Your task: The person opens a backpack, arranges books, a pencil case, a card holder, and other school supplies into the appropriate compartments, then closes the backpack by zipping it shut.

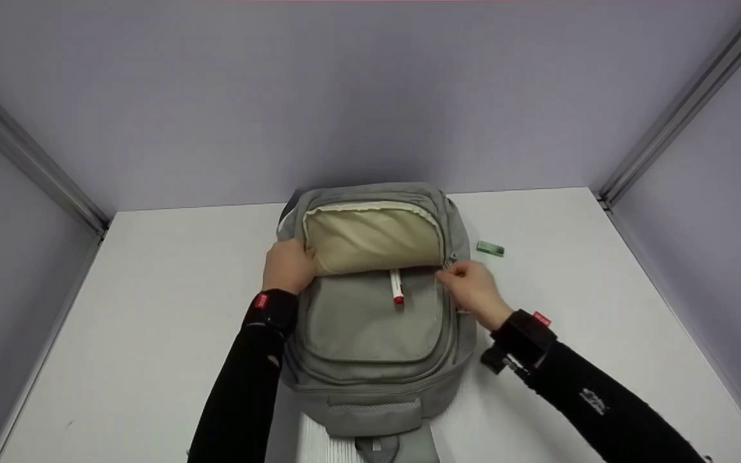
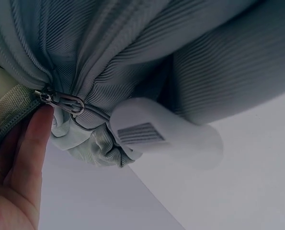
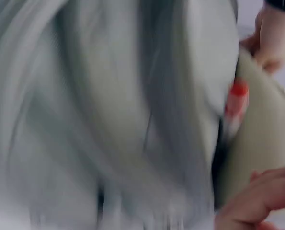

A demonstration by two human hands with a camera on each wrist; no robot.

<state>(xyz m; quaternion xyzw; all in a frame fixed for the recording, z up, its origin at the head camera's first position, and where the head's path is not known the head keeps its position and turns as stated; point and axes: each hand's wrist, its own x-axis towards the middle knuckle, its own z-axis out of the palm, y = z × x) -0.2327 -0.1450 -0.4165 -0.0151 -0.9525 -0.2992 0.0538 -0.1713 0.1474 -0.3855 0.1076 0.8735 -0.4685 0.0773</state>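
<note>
A grey backpack point(image 1: 370, 341) lies on the white table with its front pocket unzipped, and the cream lining point(image 1: 370, 241) shows. My left hand point(image 1: 288, 267) grips the pocket's left edge. Beside those fingers, a metal zipper pull point(image 2: 68, 101) hangs free in the left wrist view. My right hand point(image 1: 473, 289) pinches the pocket's right edge close to the zipper; the exact contact is hard to make out. Between the hands, a white marker with a red cap point(image 1: 397, 287) lies with its far end hidden under the lining's edge. The right wrist view is blurred.
A small green block point(image 1: 490, 249) lies on the table point(image 1: 576, 257) right of the backpack. Grey panels point(image 1: 370, 96) stand behind and at both sides. A strap point(image 1: 377, 447) reaches toward the near edge. A pale rounded piece point(image 2: 156, 129) crosses the left wrist view.
</note>
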